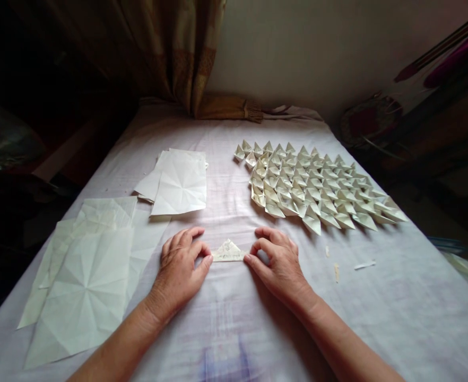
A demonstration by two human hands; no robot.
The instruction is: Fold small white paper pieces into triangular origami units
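Between my two hands is a small folded paper boat, pressed flat, with a pointed peak in the middle and dark handwriting on it. My left hand pinches its left end between thumb and forefinger. At the right end, my right hand pinches the paper in the same way. The other fingers of both hands curve loosely above the sheet. Beyond my right hand stand many finished paper boats in close rows.
Creased paper sheets lie in a stack at the back left, and more creased sheets overlap at the front left. Small paper scraps lie on the right of the pale cloth. A gold curtain hangs at the far edge.
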